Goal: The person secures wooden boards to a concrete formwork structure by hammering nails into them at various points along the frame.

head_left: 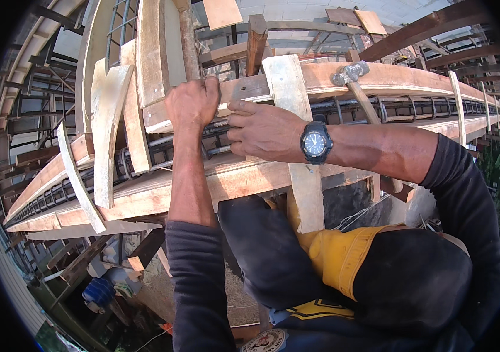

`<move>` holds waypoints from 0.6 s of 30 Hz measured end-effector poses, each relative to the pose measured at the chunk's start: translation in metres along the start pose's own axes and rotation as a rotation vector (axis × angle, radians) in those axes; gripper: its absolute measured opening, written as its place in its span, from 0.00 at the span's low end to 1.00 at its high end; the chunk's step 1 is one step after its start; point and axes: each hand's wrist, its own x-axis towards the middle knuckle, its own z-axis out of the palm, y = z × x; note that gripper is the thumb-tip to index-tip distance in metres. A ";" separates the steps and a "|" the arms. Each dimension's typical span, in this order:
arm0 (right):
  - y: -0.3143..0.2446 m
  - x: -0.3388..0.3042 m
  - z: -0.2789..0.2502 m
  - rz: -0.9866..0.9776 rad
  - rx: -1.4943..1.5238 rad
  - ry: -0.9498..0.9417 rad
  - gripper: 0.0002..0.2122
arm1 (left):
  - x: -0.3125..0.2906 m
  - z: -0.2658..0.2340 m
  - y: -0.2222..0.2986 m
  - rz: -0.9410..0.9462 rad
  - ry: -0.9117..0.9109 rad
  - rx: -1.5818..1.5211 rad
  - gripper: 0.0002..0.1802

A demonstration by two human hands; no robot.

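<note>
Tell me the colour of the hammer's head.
The hammer's head is grey, and it shows best in the head-camera view.

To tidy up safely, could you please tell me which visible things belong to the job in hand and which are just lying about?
Likely the job:
- far board, under the left hand
- steel cage, beneath the right hand
- hammer, resting nearby

Seemingly lying about:
- blue object, lower left
- tan board, upper right
</note>
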 end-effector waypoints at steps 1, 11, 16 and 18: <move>0.000 -0.003 0.002 0.012 0.014 0.042 0.06 | 0.000 0.001 0.002 0.000 -0.005 0.007 0.31; -0.006 -0.029 -0.020 0.118 0.055 0.290 0.15 | -0.001 0.007 0.004 -0.005 0.134 0.076 0.28; -0.019 -0.057 -0.046 0.411 0.378 0.335 0.21 | -0.003 0.011 -0.003 0.026 0.166 0.060 0.29; -0.023 -0.052 -0.038 0.530 0.514 0.256 0.23 | -0.003 0.011 0.000 0.032 0.172 0.054 0.29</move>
